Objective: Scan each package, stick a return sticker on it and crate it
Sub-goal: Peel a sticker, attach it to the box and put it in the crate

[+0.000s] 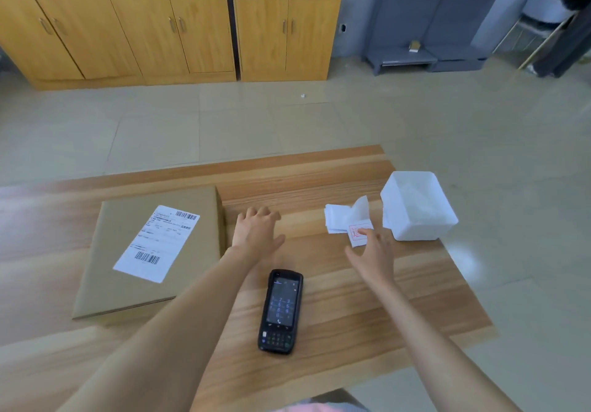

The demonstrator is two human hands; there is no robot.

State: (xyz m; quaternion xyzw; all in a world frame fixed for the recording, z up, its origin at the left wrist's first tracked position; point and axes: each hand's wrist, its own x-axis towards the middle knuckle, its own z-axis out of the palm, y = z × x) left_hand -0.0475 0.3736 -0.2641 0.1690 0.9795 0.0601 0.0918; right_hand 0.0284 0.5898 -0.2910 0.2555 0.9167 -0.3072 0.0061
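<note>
A flat brown cardboard package (105,267) lies on the left of the wooden table (335,315), with a white shipping label (156,242) on top. A black handheld scanner (280,311) rests face up in the middle, untouched. My left hand (257,231) hovers open just right of the package. My right hand (374,253) is open, fingertips touching a white return sticker with red print (357,234) at the edge of a small stack of stickers (339,218).
A white plastic bin (415,207) stands at the table's right edge, beside the stickers. Beyond the table is tiled floor, then wooden cabinets (160,28) and a grey shelf unit (431,28) along the far wall.
</note>
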